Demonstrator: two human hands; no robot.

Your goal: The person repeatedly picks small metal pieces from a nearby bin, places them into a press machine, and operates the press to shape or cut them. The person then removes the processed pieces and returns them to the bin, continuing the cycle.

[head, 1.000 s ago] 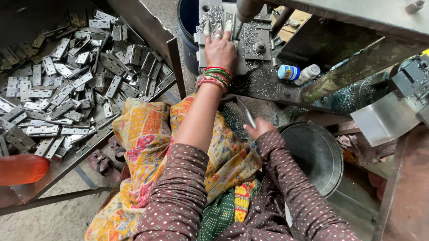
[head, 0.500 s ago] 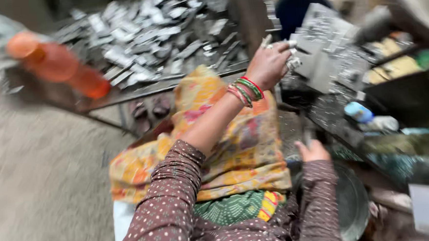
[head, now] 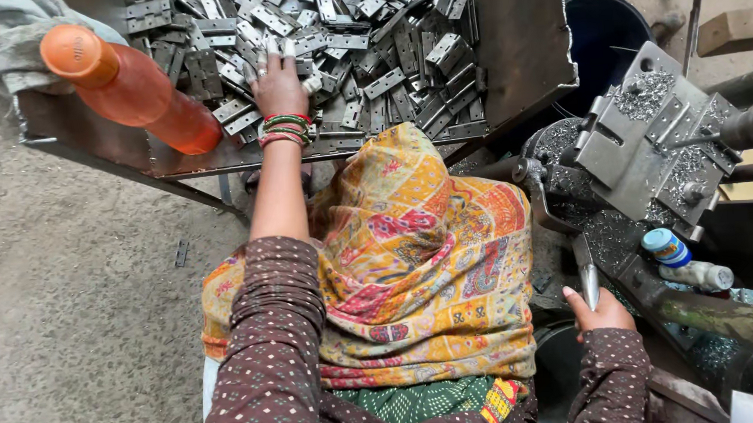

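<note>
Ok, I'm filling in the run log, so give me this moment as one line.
left hand: reaching into metal hinge plates on tray | right hand: gripping machine lever | orange bottle: lying at tray's left edge

single head view, looking steeply down, close over lap and workbench.

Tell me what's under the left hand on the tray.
The left hand rests on a heap of grey metal hinges filling the tray. Which hinge the fingers touch is hidden by the hand, as is the tray floor beneath the heap.
</note>
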